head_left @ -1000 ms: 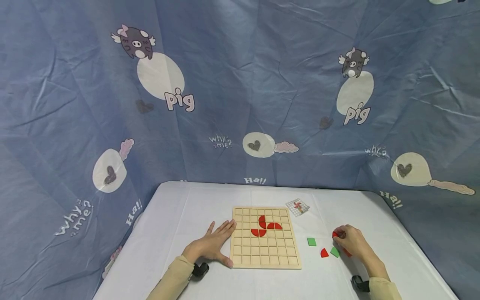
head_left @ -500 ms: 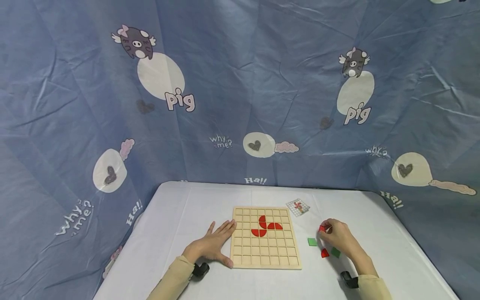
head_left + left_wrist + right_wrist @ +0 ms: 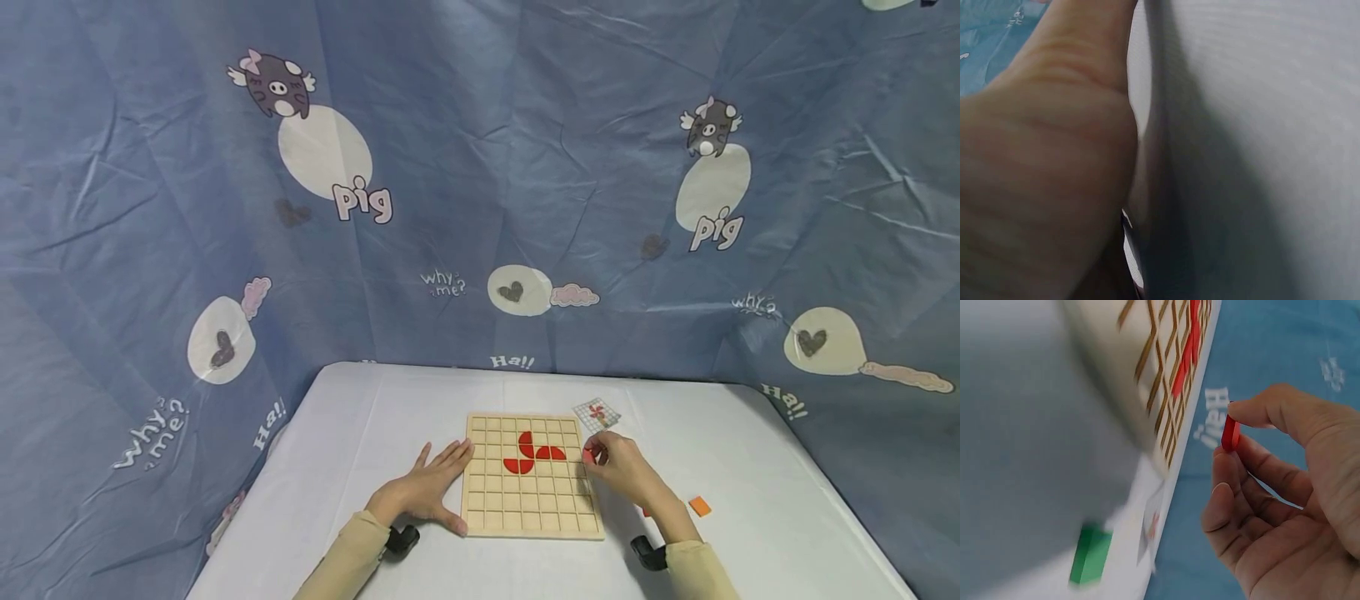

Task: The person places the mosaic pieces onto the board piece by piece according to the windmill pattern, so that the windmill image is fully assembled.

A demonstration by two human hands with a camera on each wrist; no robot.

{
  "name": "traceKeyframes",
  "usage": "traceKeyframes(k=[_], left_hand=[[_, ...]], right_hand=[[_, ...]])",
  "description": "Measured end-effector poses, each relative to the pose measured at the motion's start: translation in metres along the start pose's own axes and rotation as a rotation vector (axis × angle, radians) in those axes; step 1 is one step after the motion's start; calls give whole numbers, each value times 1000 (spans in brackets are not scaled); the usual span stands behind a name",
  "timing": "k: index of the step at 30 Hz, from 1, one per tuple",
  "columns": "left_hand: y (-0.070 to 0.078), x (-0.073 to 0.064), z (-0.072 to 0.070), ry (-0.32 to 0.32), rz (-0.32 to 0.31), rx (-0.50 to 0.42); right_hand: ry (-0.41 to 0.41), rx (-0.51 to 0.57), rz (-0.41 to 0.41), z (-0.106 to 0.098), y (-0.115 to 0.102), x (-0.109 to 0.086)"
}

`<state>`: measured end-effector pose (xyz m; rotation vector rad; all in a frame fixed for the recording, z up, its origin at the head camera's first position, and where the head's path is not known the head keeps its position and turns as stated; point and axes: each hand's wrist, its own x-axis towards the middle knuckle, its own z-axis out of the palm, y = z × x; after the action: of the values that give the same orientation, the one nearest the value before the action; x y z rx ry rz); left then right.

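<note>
The grip of the right hand (image 3: 621, 467) pinches a red tile (image 3: 1230, 434) near the right edge of the wooden grid board (image 3: 529, 503), left hand (image 3: 429, 487) spread opposite; a twist could drop it.

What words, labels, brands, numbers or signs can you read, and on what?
"pig": blue backdrop, twice
"why me?": backdrop, left, centre and right
"Ha!!": backdrop, left, centre and right
Too blurred: small backdrop lettering in both wrist views
No text readable on the board or grid card

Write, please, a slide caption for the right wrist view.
Right grip pinches a red piece; gridded board and green piece in view.
</note>
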<state>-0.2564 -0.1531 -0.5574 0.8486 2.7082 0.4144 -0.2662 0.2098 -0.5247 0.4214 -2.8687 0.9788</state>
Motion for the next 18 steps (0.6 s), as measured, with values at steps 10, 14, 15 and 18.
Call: traceKeyframes(k=[10,14,15,18], left_hand=[[-3,1,1,4,3,6],[-3,0,0,5,6,2],[-3,0,0,4,7,1],[-2,0,0,2,10,-4]], right_hand=[[-79,16,-121,27,-28,7],[-91,14,-175,36,-30,10],[-95,13,-185,38,-30,11],[-114,9,-201,44,-30,13]])
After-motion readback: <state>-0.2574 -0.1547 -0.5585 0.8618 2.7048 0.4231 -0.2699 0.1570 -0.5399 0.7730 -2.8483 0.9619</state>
